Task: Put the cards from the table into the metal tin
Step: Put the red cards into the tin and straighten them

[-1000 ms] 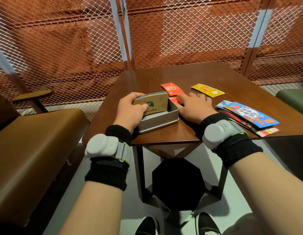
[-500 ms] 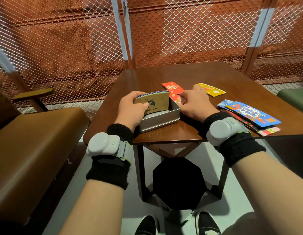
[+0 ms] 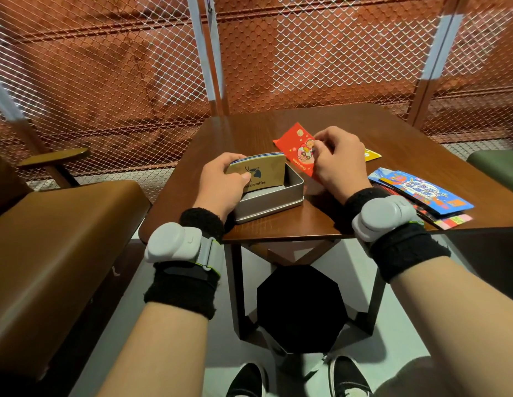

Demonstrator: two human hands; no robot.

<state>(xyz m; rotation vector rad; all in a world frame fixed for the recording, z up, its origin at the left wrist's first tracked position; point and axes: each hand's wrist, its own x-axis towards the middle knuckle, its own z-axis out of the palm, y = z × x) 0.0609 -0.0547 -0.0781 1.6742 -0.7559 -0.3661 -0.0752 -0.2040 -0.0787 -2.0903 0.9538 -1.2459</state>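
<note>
A grey metal tin (image 3: 271,200) stands open near the front left of the wooden table (image 3: 249,133). My left hand (image 3: 219,184) grips a stack of cards (image 3: 262,173) standing upright in the tin, a tan coffee card facing me. My right hand (image 3: 338,161) pinches a red card (image 3: 295,146) and holds it lifted and tilted just right of the tin. A yellow card (image 3: 372,154) lies behind my right hand, mostly hidden. A fanned pile of blue and striped cards (image 3: 421,193) lies at the table's right edge.
A brown padded bench (image 3: 48,239) stands left of the table, and a green seat (image 3: 499,167) at the right. Wire mesh panels close off the far side. The table's black octagonal base (image 3: 301,308) and my shoes are below.
My right hand picked the red card up off the table and raised it beside the tin. My left hand kept hold of the upright stack.
</note>
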